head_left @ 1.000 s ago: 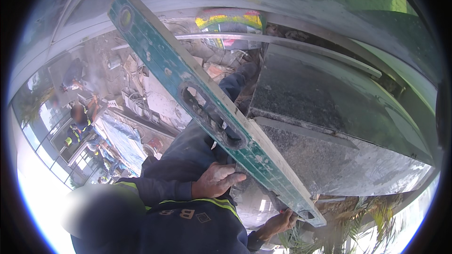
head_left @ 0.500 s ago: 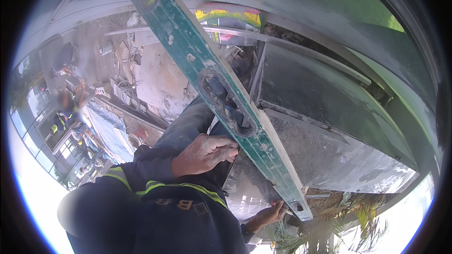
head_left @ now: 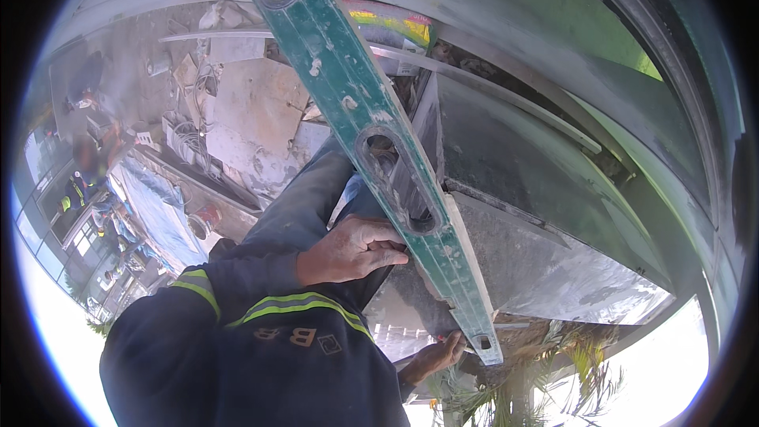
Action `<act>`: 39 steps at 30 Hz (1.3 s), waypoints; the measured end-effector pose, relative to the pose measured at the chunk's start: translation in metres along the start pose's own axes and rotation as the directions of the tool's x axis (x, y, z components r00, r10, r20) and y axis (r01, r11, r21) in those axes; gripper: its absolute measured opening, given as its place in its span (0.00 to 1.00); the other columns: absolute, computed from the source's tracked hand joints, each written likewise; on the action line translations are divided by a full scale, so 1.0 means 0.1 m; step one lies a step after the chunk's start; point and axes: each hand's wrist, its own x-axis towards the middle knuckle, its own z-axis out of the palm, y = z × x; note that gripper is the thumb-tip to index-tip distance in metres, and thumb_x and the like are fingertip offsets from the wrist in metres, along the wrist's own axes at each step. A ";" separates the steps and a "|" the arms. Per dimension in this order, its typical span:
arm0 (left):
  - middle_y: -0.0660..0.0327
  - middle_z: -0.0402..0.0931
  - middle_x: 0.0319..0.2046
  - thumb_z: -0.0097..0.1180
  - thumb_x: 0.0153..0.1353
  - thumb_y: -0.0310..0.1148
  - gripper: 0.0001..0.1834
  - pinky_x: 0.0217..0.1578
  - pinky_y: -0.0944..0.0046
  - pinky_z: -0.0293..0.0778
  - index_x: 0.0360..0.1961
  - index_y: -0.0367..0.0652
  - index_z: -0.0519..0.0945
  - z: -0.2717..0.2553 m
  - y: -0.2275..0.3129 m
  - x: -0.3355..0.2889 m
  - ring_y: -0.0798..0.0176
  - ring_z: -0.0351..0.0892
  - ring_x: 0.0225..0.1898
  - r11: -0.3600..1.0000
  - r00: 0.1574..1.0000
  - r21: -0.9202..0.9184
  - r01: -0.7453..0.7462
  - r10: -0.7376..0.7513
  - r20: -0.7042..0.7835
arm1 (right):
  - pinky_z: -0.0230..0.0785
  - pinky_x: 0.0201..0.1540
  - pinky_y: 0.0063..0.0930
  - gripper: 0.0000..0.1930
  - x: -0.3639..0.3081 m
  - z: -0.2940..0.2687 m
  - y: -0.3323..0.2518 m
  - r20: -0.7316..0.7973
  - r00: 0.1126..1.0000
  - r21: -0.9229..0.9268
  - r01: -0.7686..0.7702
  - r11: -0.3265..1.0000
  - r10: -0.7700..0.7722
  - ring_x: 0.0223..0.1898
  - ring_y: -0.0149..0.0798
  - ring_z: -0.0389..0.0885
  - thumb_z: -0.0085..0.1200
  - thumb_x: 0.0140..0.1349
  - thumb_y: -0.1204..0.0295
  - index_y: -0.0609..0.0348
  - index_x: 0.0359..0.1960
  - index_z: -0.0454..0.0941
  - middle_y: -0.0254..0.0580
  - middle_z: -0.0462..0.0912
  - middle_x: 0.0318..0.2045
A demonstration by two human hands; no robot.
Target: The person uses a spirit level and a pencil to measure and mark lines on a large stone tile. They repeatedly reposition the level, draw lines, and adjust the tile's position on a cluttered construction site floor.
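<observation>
Left hand [head_left: 352,249]: fingers curled shut, knuckles up, pressed against the near edge of the green spirit level [head_left: 371,138] just below its oval hand slot. Whether the fingertips wrap the rail cannot be told; they are hidden behind it.

Right hand [head_left: 435,357]: lower in frame, fingertips touching the level's near end by the small end hole. Fingers look partly bent, pinching or steadying; a firm grip cannot be confirmed.

Change since a second ago: the level has swung steeper and moved right, so its far end with the round vial now sits at the top edge of the view. The left hand has slid up from the sleeve area to the rail. Reads as the level being set closer against the slab's edge, with both hands now bracing it.

Level: long, straight box section, green paint, scuffed and spotted with pale mortar or plaster. It lies diagonally along the left edge of a grey stone slab [head_left: 545,213].

Slab: dark grey, speckled and dusty, flat faces with sharp corners, a lighter chalky band low down.

Sleeve [head_left: 261,332]: dark work jacket with yellow and grey reflective bands.

Far left, well apart: dusty concrete floor [head_left: 253,122] with scattered debris, cable coils, blue sheeting, and another person in a high-visibility vest [head_left: 75,194].
</observation>
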 end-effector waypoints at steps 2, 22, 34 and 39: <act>0.49 0.86 0.45 0.67 0.65 0.30 0.15 0.43 0.57 0.81 0.51 0.37 0.85 0.03 -0.04 0.02 0.51 0.88 0.44 0.995 0.994 0.020 -0.096 0.097 -0.047 | 0.63 0.44 0.30 0.12 0.04 -0.06 0.10 0.018 1.000 0.070 0.008 0.998 -0.010 0.36 0.30 0.73 0.64 0.67 0.65 0.63 0.39 0.81 0.32 0.76 0.30; 0.48 0.86 0.45 0.67 0.63 0.29 0.16 0.44 0.53 0.83 0.52 0.40 0.85 0.17 -0.38 0.12 0.43 0.87 0.46 0.935 0.936 0.134 -0.329 0.341 -0.083 | 0.61 0.43 0.26 0.09 0.14 -0.17 0.20 0.118 0.993 0.121 -0.011 0.993 -0.004 0.35 0.28 0.73 0.65 0.67 0.68 0.61 0.39 0.82 0.33 0.77 0.30; 0.48 0.87 0.43 0.65 0.66 0.30 0.13 0.42 0.53 0.82 0.50 0.39 0.85 0.18 -0.34 0.09 0.43 0.87 0.44 0.938 0.944 0.178 -0.298 0.317 -0.091 | 0.61 0.42 0.27 0.09 0.13 -0.16 0.12 0.092 0.995 0.089 -0.047 0.995 0.039 0.35 0.28 0.73 0.62 0.69 0.68 0.61 0.42 0.83 0.31 0.79 0.32; 0.50 0.87 0.38 0.64 0.69 0.35 0.14 0.37 0.57 0.82 0.49 0.35 0.84 0.20 -0.42 0.10 0.52 0.89 0.39 0.958 0.948 0.017 -0.285 0.284 -0.143 | 0.61 0.40 0.26 0.14 0.11 -0.19 0.12 0.066 0.998 0.027 -0.012 1.000 0.010 0.37 0.28 0.74 0.64 0.69 0.63 0.63 0.46 0.83 0.32 0.81 0.36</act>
